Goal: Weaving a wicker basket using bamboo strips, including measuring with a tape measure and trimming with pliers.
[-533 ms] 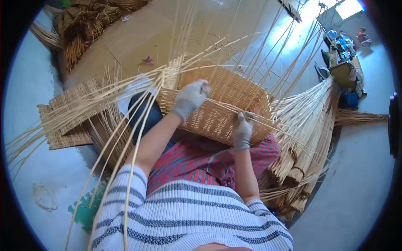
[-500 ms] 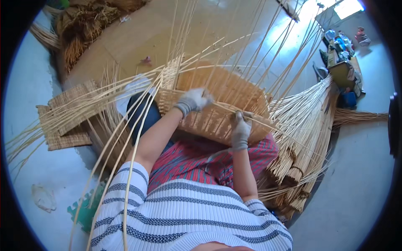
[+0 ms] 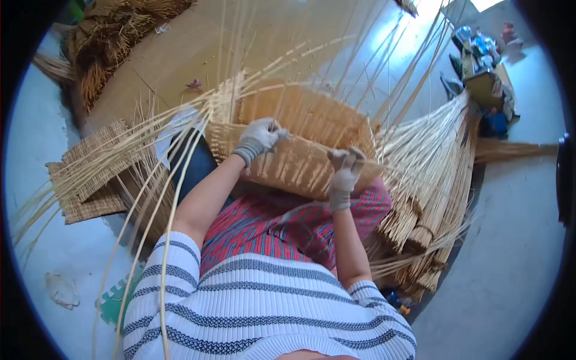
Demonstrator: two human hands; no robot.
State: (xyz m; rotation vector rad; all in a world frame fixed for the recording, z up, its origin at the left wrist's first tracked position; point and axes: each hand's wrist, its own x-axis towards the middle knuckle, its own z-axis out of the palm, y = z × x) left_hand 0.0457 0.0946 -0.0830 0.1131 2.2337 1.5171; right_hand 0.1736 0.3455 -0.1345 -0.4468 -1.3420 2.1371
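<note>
A partly woven wicker basket [image 3: 288, 171] rests tilted across my lap, with long upright rods rising from its far side. My left hand [image 3: 259, 141], in a pale work glove, is closed at the left part of the near rim, its fingertips pinched round a thin wicker strand. Farther right on the same rim, my gloved right hand [image 3: 344, 174] pinches a wicker strand between thumb and fingers. Beyond that hand the strand's end runs off to the right, blurred. Many loose rods [image 3: 144, 133] fan out leftward from the basket's left corner.
Woven mats [image 3: 90, 201] lie at the left. Big bundles of pale rods [image 3: 435, 174] lie close by my right arm. A brown bundle [image 3: 114, 36] is at the far left, a cluttered low table [image 3: 483, 81] at the far right. A green foam mat piece [image 3: 114, 303] is bottom left.
The whole view has shifted, so basket and bundles sit farther left and higher. My right hand has moved slightly right along the rim, fingertips raised. The left hand, blurred before, is now clearer.
</note>
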